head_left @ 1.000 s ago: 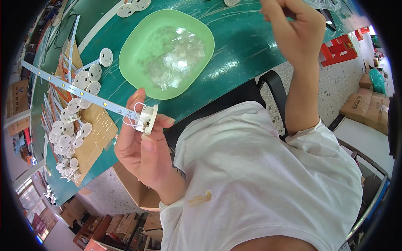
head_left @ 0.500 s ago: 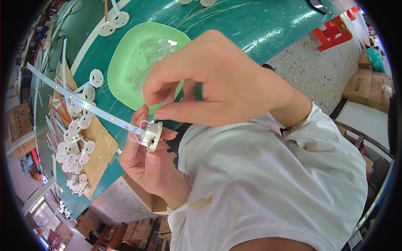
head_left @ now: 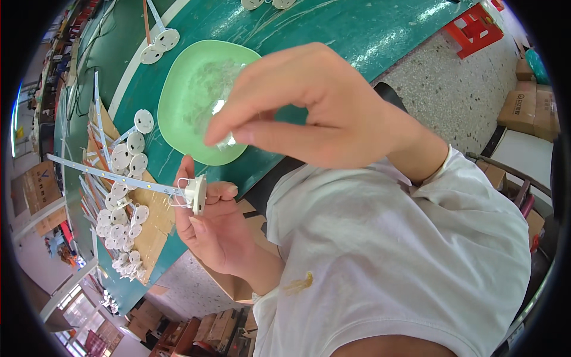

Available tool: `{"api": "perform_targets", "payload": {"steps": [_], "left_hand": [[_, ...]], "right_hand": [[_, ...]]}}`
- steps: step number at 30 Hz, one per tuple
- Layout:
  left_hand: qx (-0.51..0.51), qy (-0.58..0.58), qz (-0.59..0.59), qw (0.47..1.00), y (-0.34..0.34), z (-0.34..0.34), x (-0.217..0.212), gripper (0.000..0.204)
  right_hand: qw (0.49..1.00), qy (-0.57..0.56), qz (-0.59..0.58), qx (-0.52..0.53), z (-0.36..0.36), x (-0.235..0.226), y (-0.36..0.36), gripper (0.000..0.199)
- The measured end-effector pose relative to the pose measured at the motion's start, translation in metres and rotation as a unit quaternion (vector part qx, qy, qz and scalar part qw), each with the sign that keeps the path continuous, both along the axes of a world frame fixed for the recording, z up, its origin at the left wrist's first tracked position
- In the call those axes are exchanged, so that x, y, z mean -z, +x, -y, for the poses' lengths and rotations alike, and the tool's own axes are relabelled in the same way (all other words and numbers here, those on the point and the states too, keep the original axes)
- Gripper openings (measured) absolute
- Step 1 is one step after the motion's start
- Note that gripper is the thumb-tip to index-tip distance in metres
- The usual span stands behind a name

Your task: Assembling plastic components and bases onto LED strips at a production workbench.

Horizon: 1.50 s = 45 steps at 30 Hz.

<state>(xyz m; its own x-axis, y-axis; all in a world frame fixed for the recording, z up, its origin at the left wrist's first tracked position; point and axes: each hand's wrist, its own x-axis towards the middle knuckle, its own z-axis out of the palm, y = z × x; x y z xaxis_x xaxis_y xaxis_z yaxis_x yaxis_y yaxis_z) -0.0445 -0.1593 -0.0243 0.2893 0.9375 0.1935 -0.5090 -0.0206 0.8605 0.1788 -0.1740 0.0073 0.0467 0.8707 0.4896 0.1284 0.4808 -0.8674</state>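
My left hand is closed on a narrow pale LED strip, gripping it at its round white end cap. Thin white wires loop between strip and cap, and the strip's far end points left. My right hand is over the near right side of a light green bowl, thumb and index finger apart. Clear plastic from the bowl shows between those fingertips; no grip on it is visible. The other right fingers are mostly hidden behind the hand.
More capped strips, with many white round caps, lie piled on flattened cardboard at the left. Further caps rest at the far side of the green table. A red plastic stool and cartons stand at the right.
My right hand has left the end cap and moved to the bowl, its thumb and index finger parting. The left hand has shifted slightly left and down with the strip.
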Motion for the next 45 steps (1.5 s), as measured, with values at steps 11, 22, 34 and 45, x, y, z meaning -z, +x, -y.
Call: {"api": "perform_targets", "payload": {"steps": [11,22,34,45], "left_hand": [[-0.014,-0.071,0.065,0.995,0.012,0.013,-0.004,0.059],[0.034,-0.078,0.077,0.993,0.015,0.021,-0.006,0.052],[0.008,-0.089,0.067,0.994,0.018,0.027,0.003,0.051],[0.142,-0.016,0.104,0.984,0.004,0.024,0.009,0.056]], "right_hand": [[0.988,0.146,0.021,0.033,0.017,0.019,-0.04,0.007],[0.968,0.209,-0.063,0.123,0.01,0.031,-0.055,0.013],[0.964,0.242,-0.037,0.102,0.009,0.034,-0.049,0.008],[0.953,0.299,-0.021,0.044,0.01,0.035,-0.045,0.01]]}}
